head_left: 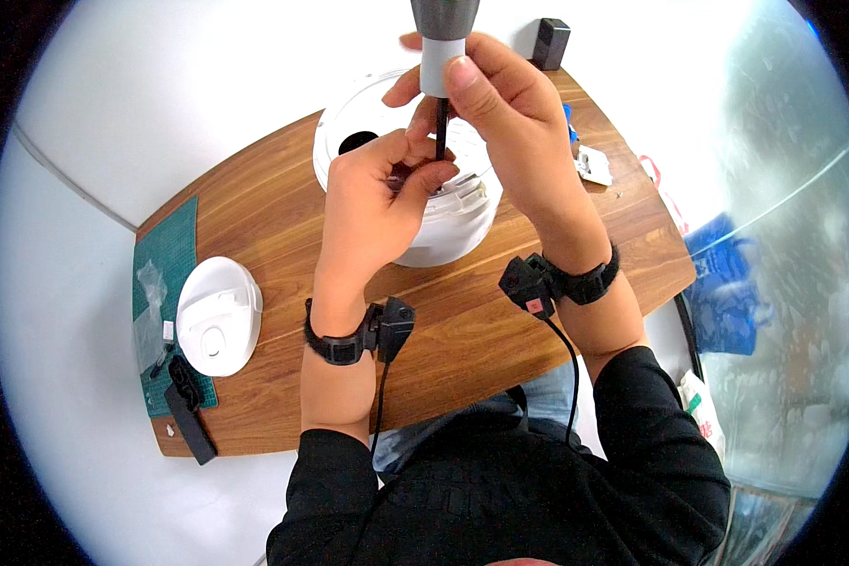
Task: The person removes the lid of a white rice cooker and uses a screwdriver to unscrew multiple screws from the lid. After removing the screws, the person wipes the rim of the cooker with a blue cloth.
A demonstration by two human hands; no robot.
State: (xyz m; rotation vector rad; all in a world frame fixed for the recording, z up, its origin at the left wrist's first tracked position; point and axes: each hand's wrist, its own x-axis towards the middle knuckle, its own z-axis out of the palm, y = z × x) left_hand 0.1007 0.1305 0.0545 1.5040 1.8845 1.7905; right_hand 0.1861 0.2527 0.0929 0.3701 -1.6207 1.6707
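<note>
An upright screwdriver (433, 71) with a grey handle, dark top and black shaft stands over a round white appliance body (448, 245). My right hand (514, 108) grips the light grey part of the handle between thumb and fingers. Lower down, my left hand (373, 203) is closed, its thumb and forefinger pinching around the bottom of the shaft at the appliance's near edge. The fingers hide the tip and whatever it meets. A dark round spot (357, 142) shows on the appliance, left of my hands.
On the left of the wooden table (283, 396), a white oval cover (220, 321) overlaps a green cutting mat (174, 241), with a plastic bag and a black strip (191, 424) nearby. A small white part (593, 165) lies right; a black box (551, 43) stands at the back.
</note>
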